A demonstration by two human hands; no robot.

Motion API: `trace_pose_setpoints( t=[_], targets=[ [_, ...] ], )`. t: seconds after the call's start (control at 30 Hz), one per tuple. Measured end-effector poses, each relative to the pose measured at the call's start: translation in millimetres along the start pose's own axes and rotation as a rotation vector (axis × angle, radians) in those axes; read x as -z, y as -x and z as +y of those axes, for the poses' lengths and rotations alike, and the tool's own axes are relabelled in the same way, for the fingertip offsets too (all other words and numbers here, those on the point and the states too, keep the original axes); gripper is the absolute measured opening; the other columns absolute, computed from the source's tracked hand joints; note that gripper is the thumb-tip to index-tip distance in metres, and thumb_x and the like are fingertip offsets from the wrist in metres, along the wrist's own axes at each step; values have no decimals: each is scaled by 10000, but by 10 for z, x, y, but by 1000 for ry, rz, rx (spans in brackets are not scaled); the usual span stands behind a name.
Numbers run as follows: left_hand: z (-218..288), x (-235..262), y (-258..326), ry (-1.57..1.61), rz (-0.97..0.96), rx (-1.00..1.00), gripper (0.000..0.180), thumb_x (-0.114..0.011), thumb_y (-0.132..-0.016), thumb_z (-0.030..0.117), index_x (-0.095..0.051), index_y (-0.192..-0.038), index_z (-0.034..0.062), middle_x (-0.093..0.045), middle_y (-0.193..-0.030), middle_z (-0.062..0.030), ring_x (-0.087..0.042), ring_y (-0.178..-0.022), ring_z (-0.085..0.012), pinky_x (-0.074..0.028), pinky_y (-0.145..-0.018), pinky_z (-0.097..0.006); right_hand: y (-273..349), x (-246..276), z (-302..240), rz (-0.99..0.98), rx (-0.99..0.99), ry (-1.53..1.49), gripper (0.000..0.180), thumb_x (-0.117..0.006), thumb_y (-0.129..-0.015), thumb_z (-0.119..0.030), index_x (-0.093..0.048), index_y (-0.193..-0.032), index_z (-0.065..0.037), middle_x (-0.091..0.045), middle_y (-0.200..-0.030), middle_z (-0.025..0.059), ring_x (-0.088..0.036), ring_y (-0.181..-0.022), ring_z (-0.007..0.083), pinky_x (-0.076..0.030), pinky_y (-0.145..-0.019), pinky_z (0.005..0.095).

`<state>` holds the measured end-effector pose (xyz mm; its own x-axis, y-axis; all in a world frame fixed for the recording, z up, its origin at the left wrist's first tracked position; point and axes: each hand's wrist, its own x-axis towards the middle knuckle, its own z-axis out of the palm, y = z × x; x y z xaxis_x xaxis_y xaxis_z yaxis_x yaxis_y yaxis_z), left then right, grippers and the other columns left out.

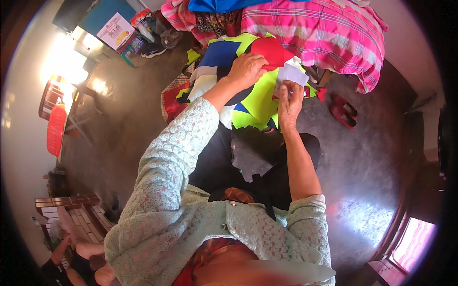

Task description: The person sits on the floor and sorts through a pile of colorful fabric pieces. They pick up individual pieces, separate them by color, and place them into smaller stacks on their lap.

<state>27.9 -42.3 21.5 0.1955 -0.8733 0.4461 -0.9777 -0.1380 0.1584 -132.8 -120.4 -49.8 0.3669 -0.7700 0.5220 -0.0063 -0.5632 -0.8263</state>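
Observation:
A heap of cut fabric pieces lies in front of me. Among them are a neon yellow piece (260,101), a blue piece (218,53), a red piece (273,51) and a white piece (203,86). My left hand (247,70) rests palm down on the heap, its fingers lying across the lower edge of the red piece. Farther right, my right hand (290,99) pinches the lower edge of a pale lavender fabric piece (292,75) between thumb and fingers. What lies beneath the heap is mostly hidden.
A pink checked cloth (329,35) drapes over something behind the heap. On the floor at right is a dark red shoe (343,112). Left stand a red plastic chair (57,128) and a printed box (116,32). Another person's legs (90,252) show at lower left.

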Motion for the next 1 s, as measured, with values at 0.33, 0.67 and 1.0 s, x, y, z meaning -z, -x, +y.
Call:
trace_pose_setpoints(
  t=[0.33, 0.67, 1.0],
  targets=[
    [-456, 517, -269, 272, 237, 193, 251, -634, -858, 290, -615, -971, 67, -626, -814, -214, -620, -791, -397, -481, -658, -450, 69, -220, -111, -237, 172, 413, 587, -593, -864, -347, -413, -1365, -100, -352, -1446, 160, -283, -1362, 323, -197, -1080, 505],
    [-194, 474, 942, 55, -31, -37, 256, -690, -797, 218, -625, -995, 68, -623, -1158, -99, -553, -1135, -265, -420, -918, -401, 77, -247, -62, -265, 183, 418, 596, -589, -876, -349, -408, -1370, -67, -326, -1464, 148, -257, -1377, 321, -174, -1094, 501],
    [81, 292, 962, -232, -6, -3, 377, -682, -709, 138, -584, -1063, 55, -501, -1303, -153, -446, -1263, -308, -339, -1044, -457, 59, -225, -64, -222, 224, 367, 609, -638, -842, -287, -409, -1367, -81, -368, -1431, 149, -311, -1347, 330, -211, -1086, 468]
  ],
)
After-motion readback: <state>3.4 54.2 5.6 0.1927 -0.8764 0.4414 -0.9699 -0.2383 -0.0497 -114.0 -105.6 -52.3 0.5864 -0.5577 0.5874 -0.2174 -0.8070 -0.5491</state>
